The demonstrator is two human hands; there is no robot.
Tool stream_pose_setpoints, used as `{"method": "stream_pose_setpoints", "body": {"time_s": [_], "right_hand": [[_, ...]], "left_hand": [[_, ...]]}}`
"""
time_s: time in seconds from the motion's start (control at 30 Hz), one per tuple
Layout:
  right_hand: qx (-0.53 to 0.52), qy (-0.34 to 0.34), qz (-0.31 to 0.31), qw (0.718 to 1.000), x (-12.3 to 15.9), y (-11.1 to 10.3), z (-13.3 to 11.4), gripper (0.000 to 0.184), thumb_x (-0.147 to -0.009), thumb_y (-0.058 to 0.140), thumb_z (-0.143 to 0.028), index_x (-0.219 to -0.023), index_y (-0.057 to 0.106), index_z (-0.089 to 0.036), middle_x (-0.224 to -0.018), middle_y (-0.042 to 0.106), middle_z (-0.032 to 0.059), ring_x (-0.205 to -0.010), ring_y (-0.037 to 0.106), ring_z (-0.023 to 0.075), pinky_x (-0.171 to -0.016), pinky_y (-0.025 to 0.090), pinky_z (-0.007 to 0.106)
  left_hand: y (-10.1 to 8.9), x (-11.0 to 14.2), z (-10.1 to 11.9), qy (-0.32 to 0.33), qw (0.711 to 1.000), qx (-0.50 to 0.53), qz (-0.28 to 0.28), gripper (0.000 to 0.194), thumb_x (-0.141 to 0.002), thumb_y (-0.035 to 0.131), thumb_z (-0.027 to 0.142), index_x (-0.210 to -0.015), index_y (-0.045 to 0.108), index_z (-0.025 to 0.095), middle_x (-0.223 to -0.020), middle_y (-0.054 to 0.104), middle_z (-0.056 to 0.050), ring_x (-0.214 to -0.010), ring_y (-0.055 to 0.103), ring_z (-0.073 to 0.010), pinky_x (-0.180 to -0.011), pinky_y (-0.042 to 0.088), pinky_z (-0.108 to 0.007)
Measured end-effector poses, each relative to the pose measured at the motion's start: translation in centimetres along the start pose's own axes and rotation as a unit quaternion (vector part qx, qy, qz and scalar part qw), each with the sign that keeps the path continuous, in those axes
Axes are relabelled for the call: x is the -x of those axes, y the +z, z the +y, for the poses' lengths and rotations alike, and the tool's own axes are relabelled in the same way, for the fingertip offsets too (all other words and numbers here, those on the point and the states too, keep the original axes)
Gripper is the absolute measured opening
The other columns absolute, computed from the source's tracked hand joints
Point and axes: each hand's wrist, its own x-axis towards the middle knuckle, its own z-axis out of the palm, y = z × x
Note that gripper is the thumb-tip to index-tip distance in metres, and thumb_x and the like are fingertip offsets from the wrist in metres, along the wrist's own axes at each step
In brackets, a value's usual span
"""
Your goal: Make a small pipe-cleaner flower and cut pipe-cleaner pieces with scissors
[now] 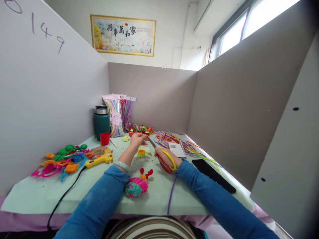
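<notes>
My right hand (167,157) grips the scissors (151,142) by their red and yellow handles. The blades point up and left to the fingertips of my left hand (138,140), which are pinched together. What they hold is too small to make out. Below the left hand a small yellow-orange fuzzy piece (141,153) stands on the table. Nearer to me, between my forearms, lies a pink and teal fuzzy figure (136,187) with red balls on an orange part. A purple pipe cleaner (171,197) runs from near my right wrist to the table's front edge.
On the left are a yellow glue gun (99,161) with a black cord, colourful fuzzy pieces (71,159), a red cup (105,138), a green bottle (102,124) and bagged pipe cleaners (116,116). Loose pipe cleaners (193,149), a white card (176,150) and a black slab (213,175) lie right.
</notes>
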Motion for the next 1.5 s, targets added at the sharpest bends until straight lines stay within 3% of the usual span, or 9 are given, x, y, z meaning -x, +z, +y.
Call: {"method": "stream_pose_setpoints", "body": {"time_s": [0.27,0.6,0.83,1.2,1.5], "right_hand": [[0.021,0.001,0.005,1.0,0.0,-0.1,-0.1,0.059,-0.089,0.027,-0.067,-0.079,0.059,-0.018,-0.046,0.046,-0.0024,-0.042,0.042,0.0119,-0.048,0.034,0.025],[0.143,-0.024,0.042,0.988,0.1,-0.4,-0.6,0.052,-0.093,0.032,-0.056,-0.076,0.061,-0.017,-0.061,0.055,0.0013,-0.062,0.052,0.0154,-0.066,0.039,0.027],[0.162,-0.025,0.068,0.984,-0.1,-0.3,-0.3,0.051,-0.092,0.031,-0.056,-0.074,0.059,-0.017,-0.068,0.06,0.0034,-0.065,0.054,0.0159,-0.066,0.039,0.027],[0.016,0.002,-0.017,1.0,0.5,-0.7,0.0,0.06,-0.089,0.023,-0.067,-0.083,0.057,-0.018,-0.041,0.046,-0.0042,-0.036,0.043,0.0105,-0.044,0.036,0.023],[0.008,0.032,-0.035,0.999,0.5,-1.0,0.2,0.059,-0.09,0.024,-0.065,-0.08,0.057,-0.017,-0.037,0.043,-0.0057,-0.031,0.041,0.009,-0.04,0.035,0.021]], "left_hand": [[-0.4,-0.2,-0.1,0.008,1.0,0.008,-0.02,0.022,-0.065,0.071,0.031,-0.071,0.062,0.012,-0.066,0.07,-0.007,-0.039,0.055,-0.0091,-0.048,0.047,-0.022],[-0.7,-0.4,-0.2,0.012,0.999,0.012,-0.049,0.021,-0.065,0.07,0.03,-0.069,0.061,0.012,-0.066,0.069,-0.006,-0.04,0.053,-0.008,-0.047,0.046,-0.022],[-0.5,-0.3,-0.6,0.007,0.994,0.08,-0.068,0.026,-0.066,0.072,0.033,-0.078,0.061,0.013,-0.072,0.068,-0.003,-0.044,0.055,-0.007,-0.06,0.053,-0.027],[-0.4,-0.4,-0.8,-0.001,0.995,0.091,-0.044,0.015,-0.068,0.068,0.022,-0.077,0.063,0.012,-0.072,0.065,-0.002,-0.044,0.054,-0.0064,-0.058,0.055,-0.028],[-0.4,-1.3,-1.4,0.067,0.996,-0.055,-0.022,0.012,-0.068,0.064,0.026,-0.07,0.064,0.015,-0.064,0.065,-0.002,-0.041,0.051,-0.0079,-0.048,0.047,-0.022]]}}
